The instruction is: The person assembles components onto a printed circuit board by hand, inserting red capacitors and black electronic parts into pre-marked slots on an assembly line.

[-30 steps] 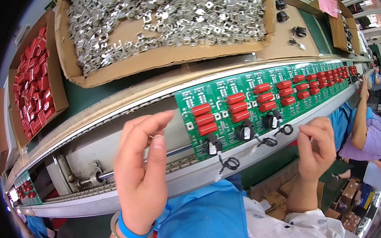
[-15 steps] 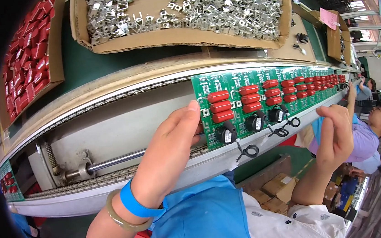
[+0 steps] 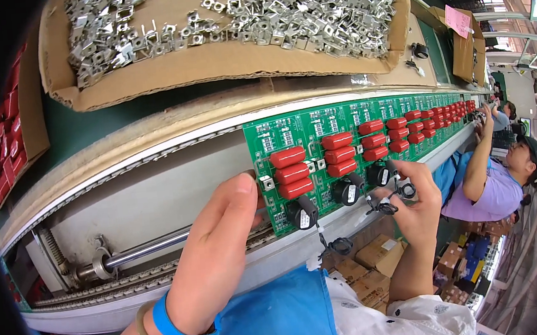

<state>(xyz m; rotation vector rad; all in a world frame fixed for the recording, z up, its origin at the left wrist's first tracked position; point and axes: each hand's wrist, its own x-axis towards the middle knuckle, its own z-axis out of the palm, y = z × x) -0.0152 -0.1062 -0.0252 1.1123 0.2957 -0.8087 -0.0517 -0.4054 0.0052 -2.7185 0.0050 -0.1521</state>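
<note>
My left hand [image 3: 219, 221] lies along the left edge of the nearest green circuit board [image 3: 272, 142], its fingers stretched out and partly hidden behind that edge. This board carries stacked red capacitors [image 3: 293, 173], a small metal clip [image 3: 267, 182] and a round black part [image 3: 302, 216] with a looped black lead [image 3: 339, 246]. Farther right, my right hand [image 3: 417, 201] is bent around another looped black lead [image 3: 383, 205], hanging below the third group of red capacitors [image 3: 374, 139]. Its index fingertip meets the black part [image 3: 379, 174] there, and the thumb is partly covered by the loops.
The boards rest in a row on a metal-railed chain conveyor [image 3: 180, 257]. Behind it stand a carton of metal clips [image 3: 220, 65] and a box of red capacitors [image 3: 11, 144]. A co-worker [image 3: 487, 185] works farther right. Cardboard boxes [image 3: 380, 253] lie below the rail.
My right hand has come left and in to the black lead at the boards' lower edge. My left hand stays at the board's left edge while the whole view shifts.
</note>
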